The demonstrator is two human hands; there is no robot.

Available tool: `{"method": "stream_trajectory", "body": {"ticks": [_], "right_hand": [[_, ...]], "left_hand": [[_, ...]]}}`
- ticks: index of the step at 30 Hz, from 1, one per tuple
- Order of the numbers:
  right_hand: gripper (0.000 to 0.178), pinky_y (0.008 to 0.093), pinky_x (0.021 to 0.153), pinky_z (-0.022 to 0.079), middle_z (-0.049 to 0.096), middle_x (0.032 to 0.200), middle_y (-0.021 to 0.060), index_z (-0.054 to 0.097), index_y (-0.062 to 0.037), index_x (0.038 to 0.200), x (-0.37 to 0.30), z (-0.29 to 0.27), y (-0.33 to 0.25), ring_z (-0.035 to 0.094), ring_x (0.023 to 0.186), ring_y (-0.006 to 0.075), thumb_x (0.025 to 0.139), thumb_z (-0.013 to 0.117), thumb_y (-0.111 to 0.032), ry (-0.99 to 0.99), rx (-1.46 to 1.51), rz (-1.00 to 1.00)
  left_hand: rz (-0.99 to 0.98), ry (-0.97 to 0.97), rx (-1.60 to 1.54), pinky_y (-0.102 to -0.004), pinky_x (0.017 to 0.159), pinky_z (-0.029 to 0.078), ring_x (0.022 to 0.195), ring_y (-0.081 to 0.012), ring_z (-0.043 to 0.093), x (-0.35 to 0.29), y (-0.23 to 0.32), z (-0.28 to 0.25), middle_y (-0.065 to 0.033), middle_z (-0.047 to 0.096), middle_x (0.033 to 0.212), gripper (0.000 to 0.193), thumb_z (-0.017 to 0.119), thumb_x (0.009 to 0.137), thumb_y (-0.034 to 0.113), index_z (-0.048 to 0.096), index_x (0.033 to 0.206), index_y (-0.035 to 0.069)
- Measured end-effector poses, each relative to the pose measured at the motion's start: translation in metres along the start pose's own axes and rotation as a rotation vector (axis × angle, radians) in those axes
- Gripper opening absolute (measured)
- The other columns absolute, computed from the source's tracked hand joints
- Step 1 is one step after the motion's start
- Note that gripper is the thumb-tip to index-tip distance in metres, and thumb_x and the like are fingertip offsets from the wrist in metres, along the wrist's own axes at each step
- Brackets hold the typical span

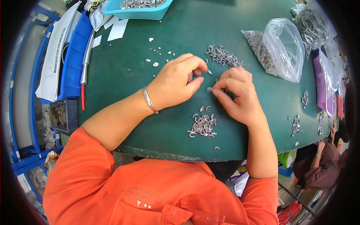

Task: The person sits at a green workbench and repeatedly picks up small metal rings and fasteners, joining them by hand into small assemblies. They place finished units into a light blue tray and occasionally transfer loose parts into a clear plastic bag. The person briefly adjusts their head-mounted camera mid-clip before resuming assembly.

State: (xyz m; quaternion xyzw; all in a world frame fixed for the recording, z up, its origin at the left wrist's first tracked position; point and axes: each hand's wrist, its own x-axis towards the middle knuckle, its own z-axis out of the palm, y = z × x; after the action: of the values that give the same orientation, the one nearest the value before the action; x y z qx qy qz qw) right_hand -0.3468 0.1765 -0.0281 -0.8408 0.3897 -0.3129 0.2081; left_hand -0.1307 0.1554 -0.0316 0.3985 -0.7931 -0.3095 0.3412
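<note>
My left hand [178,80], a silver bangle on its wrist, hovers over the green table [168,138] with fingers curled and a gap between thumb and forefinger. Nothing shows in that gap; a small metal piece [209,72] lies just off the fingertips. Closed in a pinch, my right hand [238,93] has a small greyish piece [209,89] at its fingertips, too small to identify. Beyond the hands is a loose pile of small curved grey metal pieces [224,55]. Closer to me sits a second pile of similar pieces [202,125].
A clear plastic bag [283,50] of grey pieces lies at right, with small clusters [296,125] near the right edge. White scraps [155,64] dot the left-centre. A turquoise basket [146,14] stands far back; a blue bin [73,56] is left. Another person [318,165] sits at far right.
</note>
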Motion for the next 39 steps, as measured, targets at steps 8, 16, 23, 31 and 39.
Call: {"method": "stream_trajectory", "body": {"ticks": [8,16,23,31,39], "right_hand": [[0.007,0.037,0.083,0.039,0.063,0.085,0.0029,0.071,-0.0079,0.082,-0.002,-0.01,0.016,0.057,0.087,0.0237,0.076,0.073,-0.007,0.2,-0.133,0.2],[0.012,0.0369,0.082,0.041,0.065,0.083,0.0033,0.069,-0.0076,0.084,0.002,-0.002,0.007,0.059,0.084,0.0245,0.073,0.074,-0.003,0.136,-0.121,0.124],[0.012,0.0357,0.072,0.049,0.068,0.083,0.0092,0.069,-0.0019,0.086,-0.001,-0.016,-0.001,0.064,0.078,0.0272,0.075,0.072,0.001,0.039,0.154,0.073],[0.008,0.0364,0.063,0.049,0.061,0.075,0.0121,0.068,-0.0002,0.083,-0.007,-0.025,0.002,0.061,0.069,0.0288,0.077,0.073,-0.003,-0.065,0.013,0.297],[0.008,0.034,0.061,0.049,0.061,0.074,0.0127,0.067,0.0016,0.085,-0.011,-0.034,0.002,0.062,0.068,0.0261,0.079,0.071,-0.002,-0.081,0.054,0.335]], "left_hand": [[0.204,-0.007,0.211,-0.0353,0.07,0.05,0.079,-0.0278,0.06,0.002,-0.011,0.014,-0.0089,0.057,0.09,0.013,0.071,0.079,0.002,0.066,0.091,0.004],[0.248,-0.373,-0.242,-0.0265,0.058,0.047,0.063,-0.0147,0.056,-0.005,0.001,0.004,-0.0061,0.059,0.08,0.008,0.068,0.076,0.002,0.063,0.082,0.002],[0.113,-0.155,-0.107,-0.0273,0.062,0.046,0.069,-0.0129,0.056,-0.001,-0.002,0.011,-0.005,0.058,0.093,0.026,0.072,0.078,0.003,0.061,0.102,0.004],[0.259,-0.063,0.108,-0.0308,0.068,0.048,0.076,-0.0195,0.058,0.001,-0.006,0.02,-0.0057,0.059,0.086,0.014,0.068,0.081,-0.003,0.066,0.093,0.002],[0.076,-0.098,-0.181,-0.0245,0.064,0.05,0.069,-0.0126,0.061,0.001,0.001,0.011,-0.0055,0.064,0.084,0.011,0.07,0.081,-0.004,0.066,0.09,0.001]]}}
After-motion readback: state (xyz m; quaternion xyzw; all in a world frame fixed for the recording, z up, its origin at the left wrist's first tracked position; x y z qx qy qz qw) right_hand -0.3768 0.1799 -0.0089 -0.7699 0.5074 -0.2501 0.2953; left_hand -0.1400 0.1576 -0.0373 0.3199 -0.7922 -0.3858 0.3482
